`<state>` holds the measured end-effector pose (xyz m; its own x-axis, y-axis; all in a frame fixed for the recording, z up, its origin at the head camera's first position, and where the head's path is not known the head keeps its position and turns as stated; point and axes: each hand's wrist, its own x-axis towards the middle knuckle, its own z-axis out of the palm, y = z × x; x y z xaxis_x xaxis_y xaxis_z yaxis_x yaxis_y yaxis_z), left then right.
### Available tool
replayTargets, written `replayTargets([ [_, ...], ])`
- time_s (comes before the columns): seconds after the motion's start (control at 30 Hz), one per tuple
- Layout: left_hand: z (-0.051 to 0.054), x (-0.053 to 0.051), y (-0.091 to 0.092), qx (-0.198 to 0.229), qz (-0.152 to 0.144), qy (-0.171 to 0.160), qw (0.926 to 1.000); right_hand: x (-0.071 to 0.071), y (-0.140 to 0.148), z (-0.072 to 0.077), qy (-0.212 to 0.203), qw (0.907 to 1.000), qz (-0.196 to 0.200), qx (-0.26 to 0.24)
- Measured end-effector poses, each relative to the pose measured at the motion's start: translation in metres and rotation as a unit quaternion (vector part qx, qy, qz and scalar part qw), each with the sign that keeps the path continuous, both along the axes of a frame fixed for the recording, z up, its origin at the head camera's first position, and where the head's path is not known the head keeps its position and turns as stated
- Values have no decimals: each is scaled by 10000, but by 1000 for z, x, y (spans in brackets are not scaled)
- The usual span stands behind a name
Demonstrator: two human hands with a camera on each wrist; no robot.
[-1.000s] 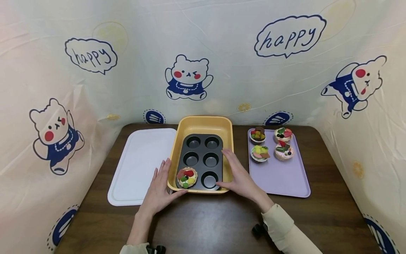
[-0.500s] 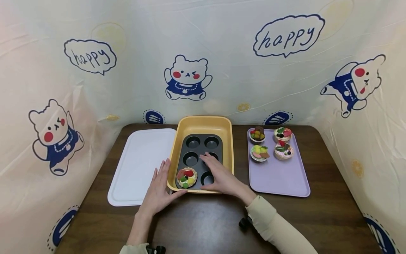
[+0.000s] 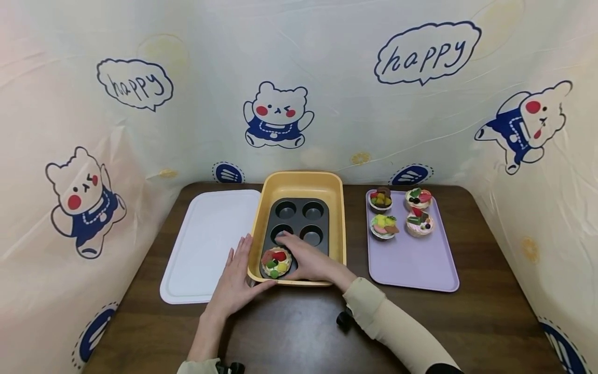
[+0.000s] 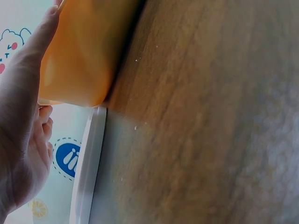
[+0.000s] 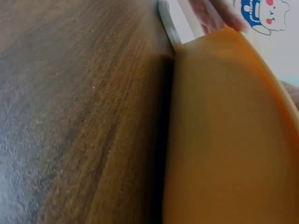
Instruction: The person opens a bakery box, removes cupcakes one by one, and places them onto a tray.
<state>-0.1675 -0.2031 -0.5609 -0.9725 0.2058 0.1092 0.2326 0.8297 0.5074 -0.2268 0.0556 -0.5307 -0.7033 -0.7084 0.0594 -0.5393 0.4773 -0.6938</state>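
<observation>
A toy fruit tart (image 3: 276,262) sits in the front-left cup of a dark muffin pan (image 3: 299,203). The pan lies inside a yellow tray (image 3: 303,178). My right hand (image 3: 314,259) is over the pan's front, its fingers behind and thumb in front of the tart's right side, spread apart. Whether it touches the tart I cannot tell. With straight fingers along the tray's left side and the thumb at its front rim, my left hand (image 3: 235,283) rests on the tray's front-left corner. The right wrist view shows mostly the yellow tray wall (image 5: 224,130); the right hand is nearly hidden there.
A white tray (image 3: 205,244) lies on the left, against the yellow tray. On the right, a purple tray (image 3: 416,265) carries several toy cakes, including a fruit-topped one (image 3: 384,227) and a pink one (image 3: 419,223). A printed curtain (image 3: 327,104) surrounds the brown table (image 3: 289,332).
My right hand has moved left from the yellow tray's right side, across the muffin pan, to beside the tart. The left hand has stayed on the tray's corner.
</observation>
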Motion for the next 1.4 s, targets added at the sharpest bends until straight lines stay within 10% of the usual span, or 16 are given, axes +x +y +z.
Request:
replayTargets([
  [0.37, -2, 1, 0, 39, -6, 80, 10000, -19, -15, -56, 303, 9995, 9, -104],
  [0.6, 0, 0, 0, 61, -19, 80, 9999, -24, -18, -66, 634, 9978, -17, -211],
  [1.03, 0, 1, 0, 102, 1, -52, 9999, -3, -13, -15, 14, 9997, -216, -125],
  [1.4, 2, 2, 1, 114, 15, -91, 9999, -3, -13, -10, -26, 9989, -432, -178],
])
